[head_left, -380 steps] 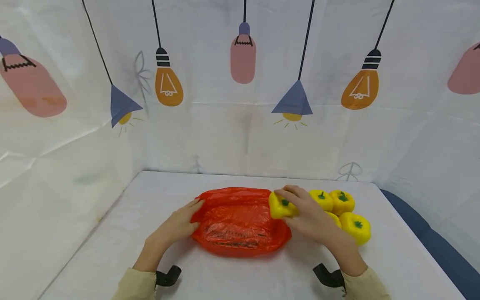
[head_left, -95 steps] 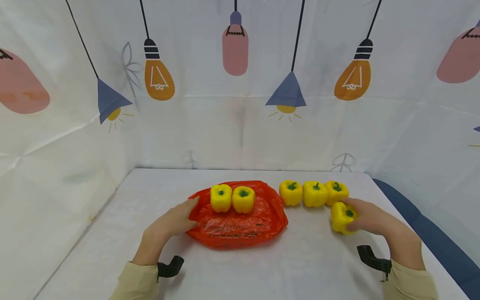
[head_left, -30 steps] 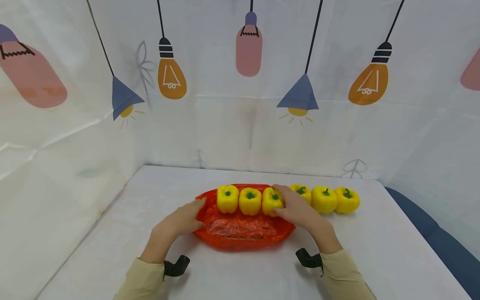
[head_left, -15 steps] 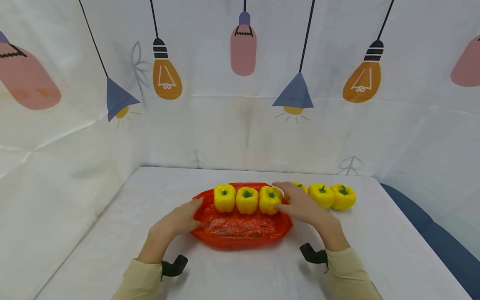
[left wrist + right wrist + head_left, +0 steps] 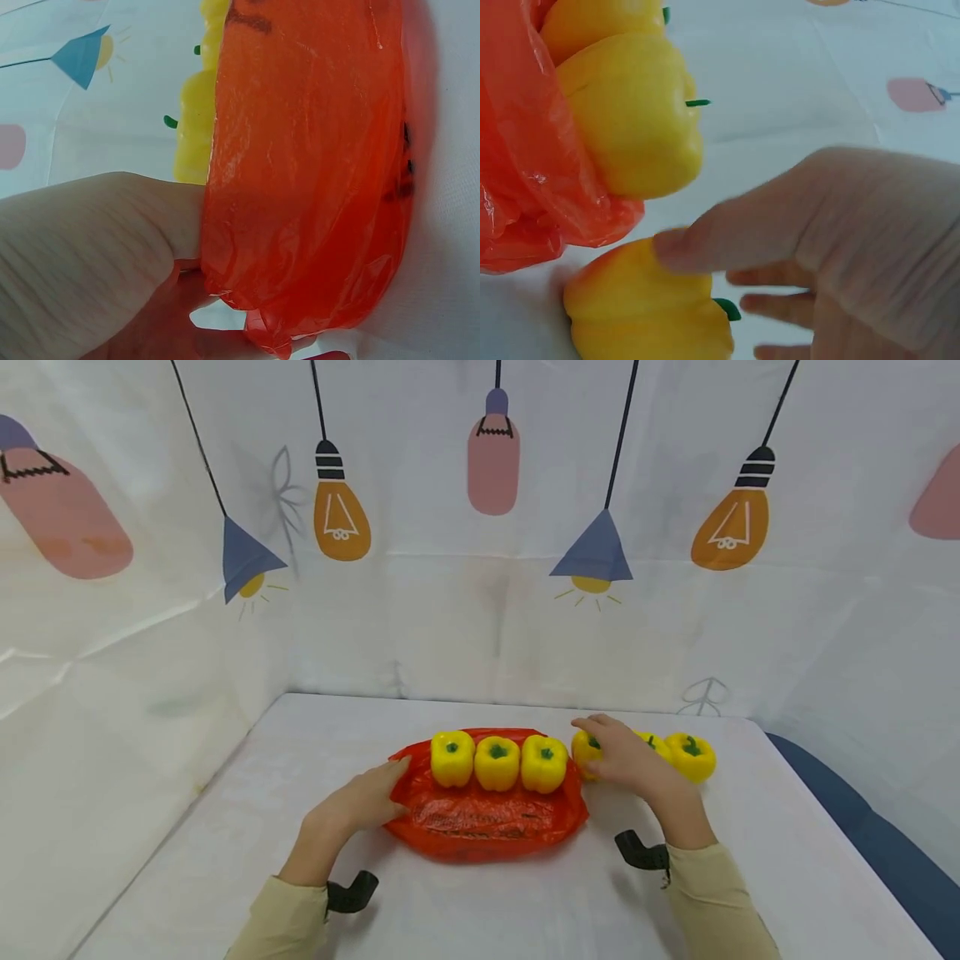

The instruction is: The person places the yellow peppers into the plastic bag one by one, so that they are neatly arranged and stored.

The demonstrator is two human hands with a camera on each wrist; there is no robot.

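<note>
In the head view, three yellow bell peppers stand in a row on a red plastic bag: the left pepper [image 5: 452, 759], the middle pepper [image 5: 497, 763] and the right pepper [image 5: 543, 764]. My left hand [image 5: 360, 797] holds the left end of the bag [image 5: 480, 822]; in the left wrist view the thumb lies at its edge and some fingers show through red film. Just right of the bag, my right hand [image 5: 626, 760] is at another yellow pepper [image 5: 649, 307] on the table. Its thumb lies over that pepper in the right wrist view, while the other fingers stretch out beyond the stem.
Two more yellow peppers stand behind the right hand, one partly hidden and the outer pepper [image 5: 692, 757] in plain view. The white table [image 5: 465, 910] ends at a back edge before a printed curtain [image 5: 420, 627]. Dark blue furniture [image 5: 832, 793] stands beyond the right edge.
The right hand set a third pepper on the bag, let go and moved right to a pepper beside it. The left hand keeps its place; earlier the bag had no peppers standing on it.
</note>
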